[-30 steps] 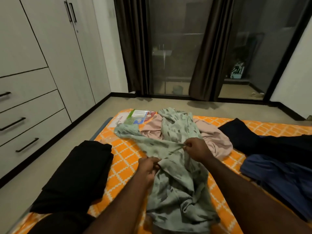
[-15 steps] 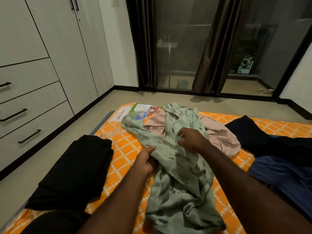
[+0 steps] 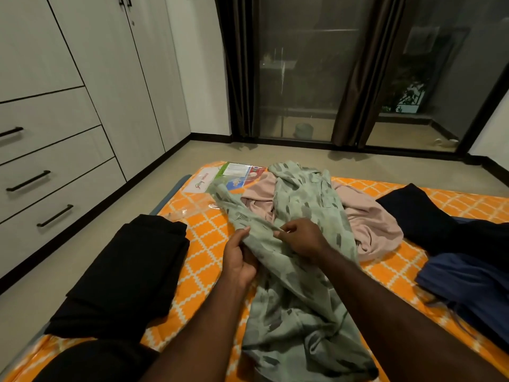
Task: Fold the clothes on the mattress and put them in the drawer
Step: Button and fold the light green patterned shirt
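The green patterned garment [image 3: 297,299] lies crumpled along the middle of the mattress [image 3: 203,244]. The left hand [image 3: 238,257] grips a fold of it, fingers curled round the cloth; the right hand [image 3: 301,238] pinches the same fold just beside it. A folded black garment [image 3: 132,266] lies to the left, a pink garment [image 3: 369,227] lies behind, and the closed drawers [image 3: 55,172] stand at far left.

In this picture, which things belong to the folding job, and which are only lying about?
For the job: green garment, gripped by the left hand and pinched by the right hand; pink garment; blue garment; dark garment; folded black pile; mattress; drawers.
Lying about: printed packet at the mattress's far end; curtains.
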Tool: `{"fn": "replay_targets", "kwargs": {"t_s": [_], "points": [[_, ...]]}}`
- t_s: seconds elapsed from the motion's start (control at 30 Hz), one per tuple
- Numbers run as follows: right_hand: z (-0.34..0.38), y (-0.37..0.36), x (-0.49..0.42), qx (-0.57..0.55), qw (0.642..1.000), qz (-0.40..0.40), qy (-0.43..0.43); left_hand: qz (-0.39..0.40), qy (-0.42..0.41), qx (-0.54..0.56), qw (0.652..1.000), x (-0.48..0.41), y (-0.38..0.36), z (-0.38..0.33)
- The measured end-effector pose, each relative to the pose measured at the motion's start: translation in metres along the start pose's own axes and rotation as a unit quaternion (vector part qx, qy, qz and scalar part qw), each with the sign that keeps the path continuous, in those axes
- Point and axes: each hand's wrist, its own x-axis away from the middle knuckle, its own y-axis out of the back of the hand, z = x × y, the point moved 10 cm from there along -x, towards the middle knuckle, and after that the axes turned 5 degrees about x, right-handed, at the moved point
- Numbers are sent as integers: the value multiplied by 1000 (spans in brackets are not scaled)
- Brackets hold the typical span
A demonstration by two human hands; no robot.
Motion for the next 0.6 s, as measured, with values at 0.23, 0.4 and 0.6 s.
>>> {"fn": "replay_targets", "kwargs": {"t_s": [0.23,0.4,0.6], "points": [[11,12,14,-241,967,82,21,0,-55,86,995,-9,10,-14],[12,11,16,-287,948,131,39,-38,12,66,997,-12,21,2],[7,3,9,-325,932,157,33,-37,63,-53,996,-7,7,6]]}}
